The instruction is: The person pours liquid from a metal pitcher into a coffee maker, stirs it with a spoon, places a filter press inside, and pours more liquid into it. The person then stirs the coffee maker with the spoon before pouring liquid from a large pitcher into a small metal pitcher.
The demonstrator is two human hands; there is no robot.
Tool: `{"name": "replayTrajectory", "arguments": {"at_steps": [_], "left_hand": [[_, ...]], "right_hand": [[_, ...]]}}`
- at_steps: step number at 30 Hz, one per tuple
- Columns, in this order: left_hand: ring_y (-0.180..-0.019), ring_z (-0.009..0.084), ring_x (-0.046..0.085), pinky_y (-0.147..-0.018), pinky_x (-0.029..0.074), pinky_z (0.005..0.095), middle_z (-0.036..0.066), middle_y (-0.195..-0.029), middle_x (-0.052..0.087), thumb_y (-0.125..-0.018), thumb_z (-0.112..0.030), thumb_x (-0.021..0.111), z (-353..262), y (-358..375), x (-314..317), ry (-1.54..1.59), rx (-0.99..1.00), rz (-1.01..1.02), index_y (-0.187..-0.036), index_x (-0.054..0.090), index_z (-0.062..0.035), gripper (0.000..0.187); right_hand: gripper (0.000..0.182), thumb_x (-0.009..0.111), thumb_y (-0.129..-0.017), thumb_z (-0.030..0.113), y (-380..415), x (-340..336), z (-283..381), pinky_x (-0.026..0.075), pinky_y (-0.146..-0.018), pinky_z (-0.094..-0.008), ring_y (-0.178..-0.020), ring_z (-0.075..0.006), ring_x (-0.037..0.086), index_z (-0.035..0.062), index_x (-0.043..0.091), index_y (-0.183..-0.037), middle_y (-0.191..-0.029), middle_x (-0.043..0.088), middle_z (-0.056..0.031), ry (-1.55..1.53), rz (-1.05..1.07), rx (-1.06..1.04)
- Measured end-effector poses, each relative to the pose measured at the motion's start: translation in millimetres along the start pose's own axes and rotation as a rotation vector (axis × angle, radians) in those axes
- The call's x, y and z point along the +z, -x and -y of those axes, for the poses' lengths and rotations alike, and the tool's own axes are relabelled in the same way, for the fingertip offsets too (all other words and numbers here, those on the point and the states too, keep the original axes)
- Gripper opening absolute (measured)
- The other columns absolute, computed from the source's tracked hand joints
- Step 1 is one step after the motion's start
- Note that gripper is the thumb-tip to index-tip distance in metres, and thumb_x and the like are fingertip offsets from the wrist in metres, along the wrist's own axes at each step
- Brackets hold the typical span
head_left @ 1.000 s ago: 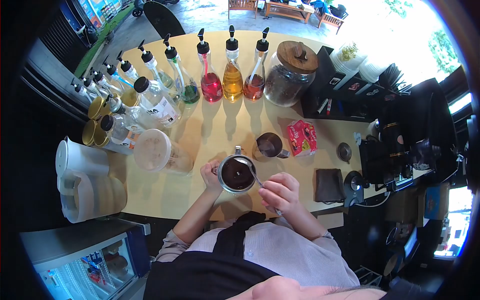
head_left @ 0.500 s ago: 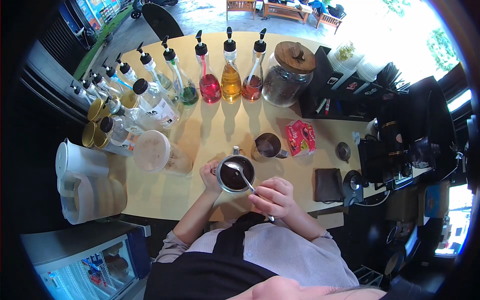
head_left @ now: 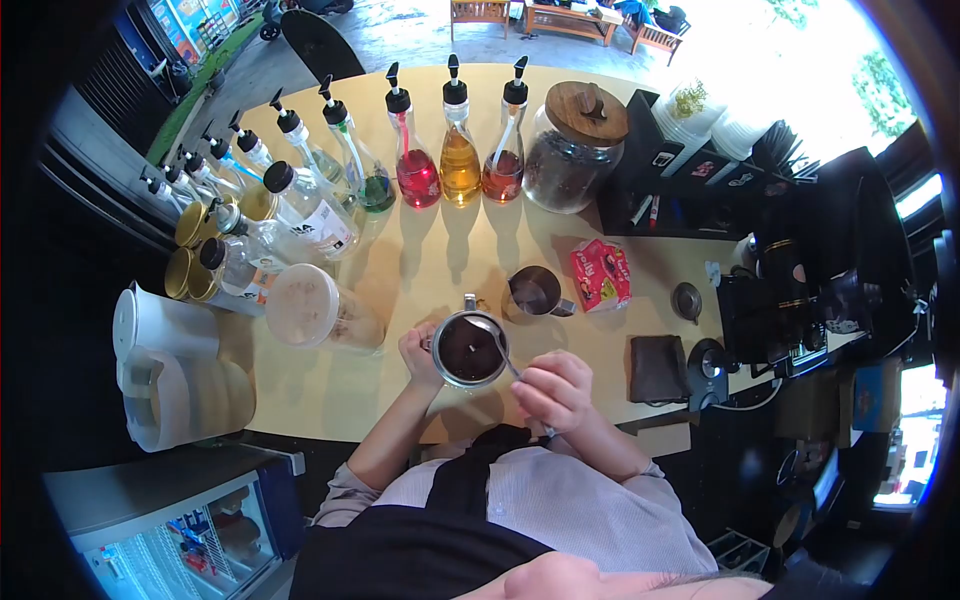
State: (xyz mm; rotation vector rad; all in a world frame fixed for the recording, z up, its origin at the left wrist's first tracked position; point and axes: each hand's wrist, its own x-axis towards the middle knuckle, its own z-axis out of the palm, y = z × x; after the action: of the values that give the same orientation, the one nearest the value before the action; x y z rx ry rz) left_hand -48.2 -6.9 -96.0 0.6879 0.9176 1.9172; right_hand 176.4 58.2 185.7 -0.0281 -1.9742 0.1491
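Note:
My left hand (head_left: 420,354) is closed on the handle at the left side of a round jug (head_left: 441,372) with a shiny rim. Dark liquid (head_left: 468,352) shows inside it. In my right hand (head_left: 556,390), the fingers pinch the handle of a metal spoon (head_left: 506,357). The spoon leans over the jug's right rim, and its bowl end is hard to make out at the liquid's edge. Just beyond the jug, to the right, stands a metal pitcher (head_left: 535,290) that neither hand touches.
Syrup pump bottles (head_left: 461,165) line the table's far edge beside a wooden-lidded jar (head_left: 573,160). At left stand a lidded tub (head_left: 303,306) and white pitchers (head_left: 180,325). A pink packet (head_left: 602,275), dark folded cloth (head_left: 657,368) and coffee machine (head_left: 790,290) are at right.
The spoon has swung from the middle of the jug to its right side. My right hand has shifted slightly right with it. My left hand stays on the jug's handle.

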Motion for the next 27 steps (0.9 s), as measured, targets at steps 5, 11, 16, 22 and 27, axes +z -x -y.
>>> {"name": "replayTrajectory", "arguments": {"at_steps": [5,11,16,22,27], "left_hand": [[-0.086,0.024,0.063,-0.081,0.051,0.0359,0.015,-0.093,0.066,-0.084,-0.053,0.026,2,0,0,-0.104,-0.092,-0.047,-0.098,0.061,0.0053,0.07],[-0.079,0.0237,0.062,-0.077,0.051,0.0365,0.015,-0.085,0.064,-0.086,-0.046,0.026,4,0,-5,0.06,-0.039,-0.027,-0.086,0.059,0.0014,0.058],[-0.076,0.0216,0.061,-0.075,0.051,0.0358,0.014,-0.079,0.063,-0.089,-0.048,0.024,-10,3,14,-0.177,-0.036,-0.115,-0.081,0.057,0.0009,0.06],[-0.08,0.0223,0.061,-0.076,0.051,0.0355,0.015,-0.083,0.064,-0.09,-0.048,0.023,-18,3,17,-0.184,0.007,-0.055,-0.087,0.06,0.0044,0.064],[-0.074,0.02,0.06,-0.074,0.051,0.0361,0.013,-0.077,0.063,-0.092,-0.042,0.021,-38,3,52,-0.245,0.025,-0.186,-0.08,0.059,0.0039,0.061]], "right_hand": [[0.018,0.066,-0.082,0.025,-6,6,4,0.045,-0.048,-0.0255,-0.061,-0.016,0.057,0.0102,0.061,-0.091,-0.075,0.057,-0.002,-0.074,0.028,-0.03],[0.02,0.06,-0.088,0.026,6,2,-4,0.047,-0.049,-0.0311,-0.061,-0.0219,0.058,0.0057,0.062,-0.087,-0.075,0.058,-0.0062,-0.154,0.04,0.069],[0.006,0.062,-0.082,0.008,9,6,-4,0.046,-0.05,-0.0309,-0.057,-0.0202,0.056,0.0033,0.059,-0.085,-0.073,0.059,-0.0076,-0.173,-0.026,0.292],[0.013,0.054,-0.092,0.008,9,0,1,0.05,-0.052,-0.0265,-0.059,-0.0165,0.062,-0.0053,0.056,-0.091,-0.07,0.063,-0.0121,-0.352,-0.033,0.7],[0.022,0.06,-0.09,0.015,9,-9,-3,0.053,-0.056,-0.026,-0.066,-0.0185,0.067,-0.006,0.056,-0.092,-0.074,0.066,-0.0148,-0.422,-0.062,0.796]]}}
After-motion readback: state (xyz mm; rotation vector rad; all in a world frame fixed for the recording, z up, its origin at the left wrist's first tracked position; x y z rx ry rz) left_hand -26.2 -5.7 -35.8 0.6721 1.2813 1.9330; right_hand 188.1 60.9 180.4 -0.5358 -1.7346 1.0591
